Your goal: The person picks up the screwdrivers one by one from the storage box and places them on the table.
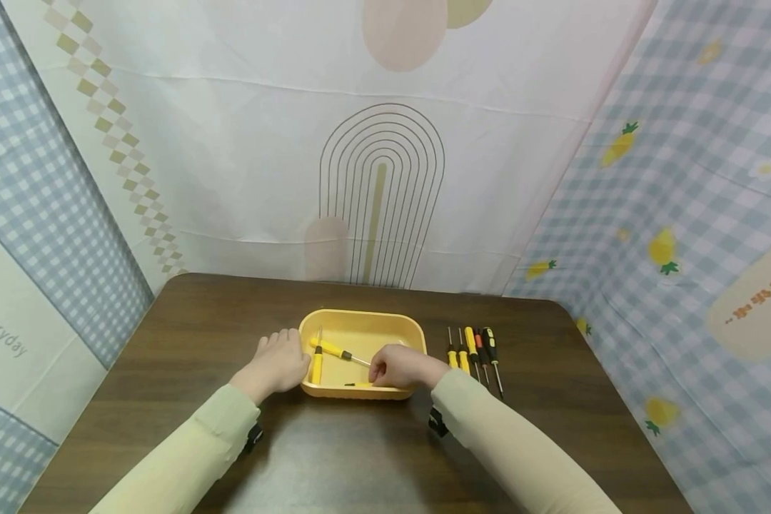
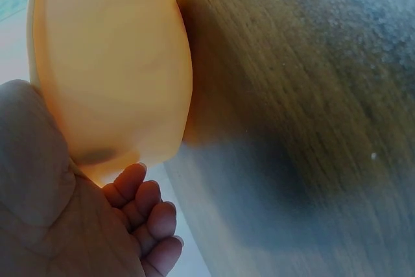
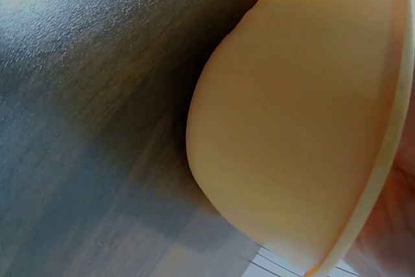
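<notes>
A yellow plastic tray (image 1: 360, 319) stands on the table. My left hand (image 1: 281, 360) grips its left end; in the left wrist view the thumb side lies over the rim and the fingers (image 2: 161, 220) curl by the outer wall. My right hand (image 1: 401, 365) reaches inside over the near right side, fingers curled down on a yellow-handled screwdriver (image 1: 360, 385) by the near wall; the fingertips are hidden. One screwdriver (image 1: 317, 365) lies lengthwise at the tray's left. Another screwdriver (image 1: 330, 348) slants across, its shaft pointing toward my right hand.
Right of the tray, several screwdrivers lie side by side in a row, including a black and yellow one (image 1: 490, 346) and a red and black one (image 1: 480, 346). The dark wooden table (image 1: 334, 457) meets a cloth backdrop (image 1: 244, 178) behind and at both sides.
</notes>
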`<state>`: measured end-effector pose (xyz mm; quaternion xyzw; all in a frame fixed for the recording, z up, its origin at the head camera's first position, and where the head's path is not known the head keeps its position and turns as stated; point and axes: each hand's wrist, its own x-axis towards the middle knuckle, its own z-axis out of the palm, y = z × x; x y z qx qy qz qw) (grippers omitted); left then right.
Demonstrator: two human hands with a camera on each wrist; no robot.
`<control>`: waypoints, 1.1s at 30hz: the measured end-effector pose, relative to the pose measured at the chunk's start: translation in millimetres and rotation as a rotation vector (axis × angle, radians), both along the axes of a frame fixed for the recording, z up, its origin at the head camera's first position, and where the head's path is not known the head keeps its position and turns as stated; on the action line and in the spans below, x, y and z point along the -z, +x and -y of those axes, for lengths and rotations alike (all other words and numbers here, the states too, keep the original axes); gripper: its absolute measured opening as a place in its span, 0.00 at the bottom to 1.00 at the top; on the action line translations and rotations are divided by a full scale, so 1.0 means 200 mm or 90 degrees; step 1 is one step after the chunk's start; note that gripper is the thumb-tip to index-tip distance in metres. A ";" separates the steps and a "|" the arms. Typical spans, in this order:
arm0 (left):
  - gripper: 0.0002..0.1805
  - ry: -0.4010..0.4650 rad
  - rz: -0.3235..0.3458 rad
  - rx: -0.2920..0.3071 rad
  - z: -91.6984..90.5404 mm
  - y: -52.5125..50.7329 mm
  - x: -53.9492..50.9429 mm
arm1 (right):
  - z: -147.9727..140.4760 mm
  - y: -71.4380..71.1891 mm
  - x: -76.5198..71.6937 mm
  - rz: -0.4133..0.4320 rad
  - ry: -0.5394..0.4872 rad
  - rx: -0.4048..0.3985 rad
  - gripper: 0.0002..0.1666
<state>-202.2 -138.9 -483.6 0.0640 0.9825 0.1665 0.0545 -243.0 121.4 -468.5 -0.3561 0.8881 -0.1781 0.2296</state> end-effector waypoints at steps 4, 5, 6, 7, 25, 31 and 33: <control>0.20 0.002 -0.009 0.005 0.00 0.00 0.00 | 0.00 -0.01 0.00 -0.009 0.005 -0.007 0.05; 0.20 0.002 -0.010 0.006 0.00 0.00 0.00 | -0.01 -0.01 0.00 -0.009 0.006 -0.007 0.05; 0.20 0.001 -0.011 0.007 0.00 0.00 0.00 | -0.01 -0.01 0.00 -0.007 0.006 -0.008 0.06; 0.20 0.001 -0.011 0.008 0.00 0.00 0.01 | -0.01 -0.01 0.00 -0.006 0.005 -0.009 0.06; 0.23 0.003 0.000 0.006 0.00 0.01 -0.02 | -0.09 -0.07 -0.13 -0.003 -0.076 0.103 0.02; 0.20 0.011 -0.008 0.006 0.00 0.01 -0.01 | -0.20 -0.12 -0.15 0.028 -0.124 0.191 0.05; 0.20 0.014 -0.007 0.006 0.00 0.01 -0.01 | -0.24 -0.13 -0.16 0.039 -0.144 0.214 0.06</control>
